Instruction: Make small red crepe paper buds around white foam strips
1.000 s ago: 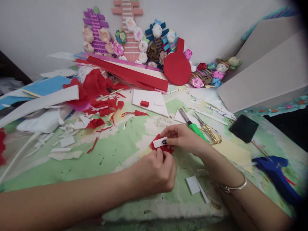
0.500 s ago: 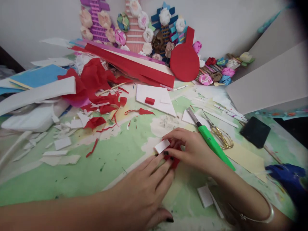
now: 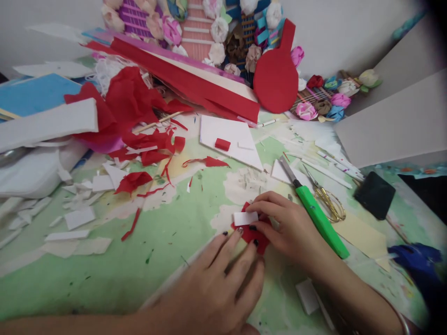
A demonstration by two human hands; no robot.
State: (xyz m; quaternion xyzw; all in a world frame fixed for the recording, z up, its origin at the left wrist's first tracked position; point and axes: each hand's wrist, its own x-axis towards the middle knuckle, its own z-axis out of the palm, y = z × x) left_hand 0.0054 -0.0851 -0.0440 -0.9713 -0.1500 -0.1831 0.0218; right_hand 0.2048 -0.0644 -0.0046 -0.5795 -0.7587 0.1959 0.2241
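Note:
A small white foam rectangle (image 3: 245,218) lies on a piece of red crepe-like paper (image 3: 247,234) on the table. My right hand (image 3: 288,225) pinches the right end of the rectangle between thumb and fingers. Its palm covers part of the red paper. My left hand (image 3: 223,284) lies flat, fingers stretched, with its fingertips at the near edge of the paper. Farther back, a red-covered block (image 3: 222,144) rests on a white foam sheet (image 3: 230,128).
A green utility knife (image 3: 319,218) and gold-handled scissors (image 3: 326,200) lie right of my right hand. Red scraps (image 3: 150,144) and white foam offcuts (image 3: 80,217) litter the left. A red guitar-shaped cutout (image 3: 275,86) leans at the back near paper flowers.
The white rectangle has turned from slanted to nearly level, and more of the red paper shows around it. The head view has shifted slightly, moving the background up.

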